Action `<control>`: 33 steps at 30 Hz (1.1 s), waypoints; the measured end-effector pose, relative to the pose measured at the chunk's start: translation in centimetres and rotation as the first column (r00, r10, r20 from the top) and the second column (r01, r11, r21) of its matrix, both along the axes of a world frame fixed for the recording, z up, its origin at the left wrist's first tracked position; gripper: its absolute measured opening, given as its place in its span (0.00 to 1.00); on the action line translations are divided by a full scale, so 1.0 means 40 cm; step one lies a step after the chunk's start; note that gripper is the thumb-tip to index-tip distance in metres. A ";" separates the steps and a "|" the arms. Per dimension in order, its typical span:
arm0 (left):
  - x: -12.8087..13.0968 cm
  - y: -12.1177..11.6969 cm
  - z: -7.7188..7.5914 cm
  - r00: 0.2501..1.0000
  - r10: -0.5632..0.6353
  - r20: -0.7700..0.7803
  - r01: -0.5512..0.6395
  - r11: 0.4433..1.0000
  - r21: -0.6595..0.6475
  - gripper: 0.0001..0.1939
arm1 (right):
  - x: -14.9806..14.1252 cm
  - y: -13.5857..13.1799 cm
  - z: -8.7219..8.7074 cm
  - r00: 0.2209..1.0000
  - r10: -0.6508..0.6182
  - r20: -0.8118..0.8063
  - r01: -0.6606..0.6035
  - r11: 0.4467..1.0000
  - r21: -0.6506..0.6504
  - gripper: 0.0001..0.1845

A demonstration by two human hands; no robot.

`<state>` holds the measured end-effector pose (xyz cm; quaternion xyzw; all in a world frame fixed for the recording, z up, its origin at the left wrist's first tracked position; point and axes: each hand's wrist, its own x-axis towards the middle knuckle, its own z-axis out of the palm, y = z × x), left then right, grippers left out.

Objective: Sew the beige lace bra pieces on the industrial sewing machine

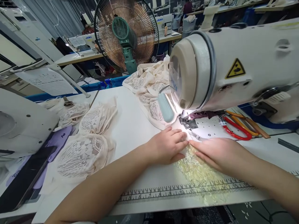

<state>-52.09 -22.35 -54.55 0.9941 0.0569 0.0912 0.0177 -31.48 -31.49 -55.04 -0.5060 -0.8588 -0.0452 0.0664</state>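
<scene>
One heap of cream lace garments (156,109) runs from beside the presser foot (184,120) back to the worktop's far edge; can't tell if the nearest piece is under the foot. Directly in front of the foot, a clump of yellowish translucent strips (198,171) spreads toward the worktop's near edge and over the ruler tape (161,194) there.

Hands: left hand (167,144) palm down, fingers slightly apart, just in front of the foot. Right hand (217,152) lies over the strips, fingers extended, index tip right by the left fingertips. Can't tell if either is pinching anything; what's under the fingertips is hidden.

Progress: looks mid-job. Heap behind the foot may be the sewn side, but no seams are readable, so finished vs remaining count unknown. Separate lace cup pieces (77,158) lie toward the worktop's left edge, possibly unsewn; same caveat.

Further out: sewing machine (221,68) overhangs the right side, red-handled scissors (249,136) under its arm. Lavender sheet (61,140) near the left edge, by a second machine (21,121). Fan (127,56) stands beyond the far edge.
</scene>
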 end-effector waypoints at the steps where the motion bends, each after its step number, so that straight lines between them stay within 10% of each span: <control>1: -0.001 0.001 0.000 1.000 -0.005 -0.004 0.005 1.000 -0.002 0.20 | 0.002 -0.002 -0.004 1.000 0.007 -0.022 -0.007 1.000 0.005 0.17; 33: 0.004 0.047 0.002 0.996 0.082 -0.022 -0.081 0.997 0.017 0.16 | 0.012 -0.002 -0.026 0.992 0.030 -0.126 -0.016 0.994 0.110 0.19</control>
